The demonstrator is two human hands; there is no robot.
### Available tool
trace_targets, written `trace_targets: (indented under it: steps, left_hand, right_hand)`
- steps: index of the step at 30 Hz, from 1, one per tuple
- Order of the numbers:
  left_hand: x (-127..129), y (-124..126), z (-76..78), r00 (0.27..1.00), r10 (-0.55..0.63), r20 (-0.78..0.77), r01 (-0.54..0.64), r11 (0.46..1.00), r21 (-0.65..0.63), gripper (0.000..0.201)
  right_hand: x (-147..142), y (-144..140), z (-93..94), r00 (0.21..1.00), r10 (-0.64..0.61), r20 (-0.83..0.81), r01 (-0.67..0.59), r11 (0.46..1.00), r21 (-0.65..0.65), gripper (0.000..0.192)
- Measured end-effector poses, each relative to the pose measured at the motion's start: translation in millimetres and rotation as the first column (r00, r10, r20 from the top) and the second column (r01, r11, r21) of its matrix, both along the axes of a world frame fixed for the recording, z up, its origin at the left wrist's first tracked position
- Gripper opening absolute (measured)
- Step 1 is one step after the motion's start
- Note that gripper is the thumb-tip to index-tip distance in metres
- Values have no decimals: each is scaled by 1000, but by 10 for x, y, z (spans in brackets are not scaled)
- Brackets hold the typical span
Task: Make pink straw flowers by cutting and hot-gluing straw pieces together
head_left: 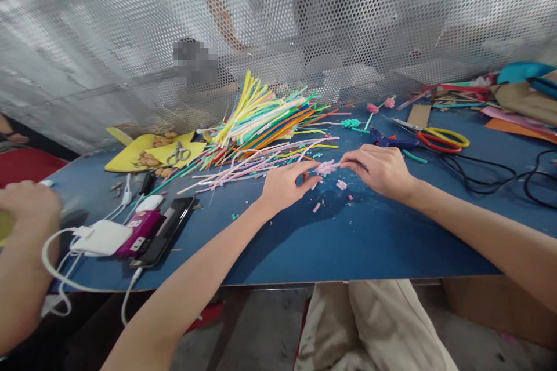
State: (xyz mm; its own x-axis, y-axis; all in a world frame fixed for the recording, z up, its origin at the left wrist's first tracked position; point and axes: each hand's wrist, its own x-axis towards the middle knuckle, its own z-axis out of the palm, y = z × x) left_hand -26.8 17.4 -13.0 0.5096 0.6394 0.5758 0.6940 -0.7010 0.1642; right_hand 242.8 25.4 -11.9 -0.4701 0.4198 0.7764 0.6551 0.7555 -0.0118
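My left hand (285, 184) and my right hand (379, 169) meet over the blue table (331, 243), both pinching a small pink foam flower piece (326, 167) between their fingertips. Small pink scraps (342, 185) lie on the table just below the piece. A heap of coloured foam strips (265, 119), yellow, green, orange and pink, lies right behind my left hand.
A blue glue gun (391, 141) and red-and-yellow scissors (441, 139) lie behind my right hand, with black cables (500, 177) at the right. Phones and a white charger (102, 237) sit at the left edge. Another person's hand (26, 203) is at far left. Perforated metal screen (304, 23) behind.
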Motion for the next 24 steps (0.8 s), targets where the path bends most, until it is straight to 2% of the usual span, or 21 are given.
trace_targets:
  steps: [6,11,15,20,24]
  left_hand:
    - [33,-25,10,1000,-8,-6,8,1000,27,31]
    - [28,-10,-11,999,-40,6,39,991,131,27]
    - [11,15,-26,999,-52,12,49,983,175,24]
    - [32,-15,-9,998,-67,-9,67,982,175,27]
    - [49,-43,-4,998,-64,-23,67,987,149,31]
  right_hand:
    - [-51,4,-63,1000,-7,-9,7,1000,1,22]
    - [-72,-8,-82,1000,0,-11,0,999,-37,23]
    - [-78,-34,-46,999,54,-4,-54,997,-49,23]
    - [-97,-53,-36,990,138,-1,-138,990,-4,12]
    - [-102,-49,-51,987,161,-26,-161,987,7,11]
